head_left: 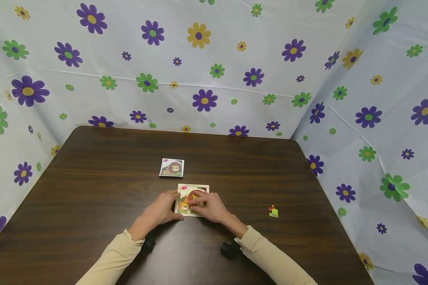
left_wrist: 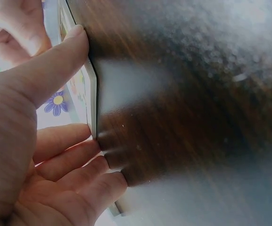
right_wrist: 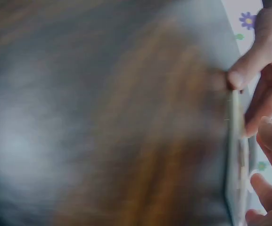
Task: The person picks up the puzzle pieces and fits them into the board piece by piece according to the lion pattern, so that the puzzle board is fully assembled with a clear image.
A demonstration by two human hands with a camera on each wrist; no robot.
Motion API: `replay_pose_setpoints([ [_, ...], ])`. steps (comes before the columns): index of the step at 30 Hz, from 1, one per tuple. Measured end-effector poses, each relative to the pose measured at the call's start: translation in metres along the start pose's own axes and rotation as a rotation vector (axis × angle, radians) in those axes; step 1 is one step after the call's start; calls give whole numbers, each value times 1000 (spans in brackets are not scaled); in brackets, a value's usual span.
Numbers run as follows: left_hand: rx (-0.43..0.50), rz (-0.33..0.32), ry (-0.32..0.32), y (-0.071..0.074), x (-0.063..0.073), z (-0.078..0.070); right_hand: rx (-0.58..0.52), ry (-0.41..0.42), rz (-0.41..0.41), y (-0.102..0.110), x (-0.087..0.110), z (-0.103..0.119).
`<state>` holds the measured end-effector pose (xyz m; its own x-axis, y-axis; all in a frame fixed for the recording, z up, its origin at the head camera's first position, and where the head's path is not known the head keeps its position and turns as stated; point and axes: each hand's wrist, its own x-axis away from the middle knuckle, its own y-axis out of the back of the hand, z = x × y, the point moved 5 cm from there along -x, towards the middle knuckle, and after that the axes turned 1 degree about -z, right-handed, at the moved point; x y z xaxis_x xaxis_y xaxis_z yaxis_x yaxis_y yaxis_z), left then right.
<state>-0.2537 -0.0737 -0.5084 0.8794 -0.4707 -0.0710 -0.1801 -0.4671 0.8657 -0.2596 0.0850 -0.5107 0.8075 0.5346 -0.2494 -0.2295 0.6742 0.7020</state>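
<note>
A small square jigsaw puzzle board [head_left: 182,189], with a lion picture and a pale frame, lies on the dark table in front of me. My left hand [head_left: 160,208] holds it at its near left corner; the thumb is at the near edge and the fingers along the left side. Above the board's right half, my right hand [head_left: 211,206] reaches in with bent fingers, its fingertips over the picture. In the right wrist view the right fingers [right_wrist: 267,190] stand apart beside the board's edge [right_wrist: 234,155].
A picture card [head_left: 171,168] with the same lion scene lies beyond the board. One loose puzzle piece [head_left: 273,211], green with some orange, lies off to the right on the wooden table [head_left: 103,178]. Flowered curtains [head_left: 228,75] hang behind and along the sides.
</note>
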Motion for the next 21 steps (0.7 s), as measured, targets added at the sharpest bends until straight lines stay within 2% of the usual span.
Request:
replay_pose_setpoints([
  [4, 2, 1, -5, 0, 0, 0, 30, -2, 44, -5, 4, -4],
  [12, -2, 5, -17, -1, 0, 1, 45, 14, 44, -10, 7, -8],
  [16, 1, -2, -11, 1, -1, 1, 39, 20, 20, -10, 7, -9],
  [21, -5, 8, -4, 1, -1, 1, -54, 39, -64, -7, 9, -12],
])
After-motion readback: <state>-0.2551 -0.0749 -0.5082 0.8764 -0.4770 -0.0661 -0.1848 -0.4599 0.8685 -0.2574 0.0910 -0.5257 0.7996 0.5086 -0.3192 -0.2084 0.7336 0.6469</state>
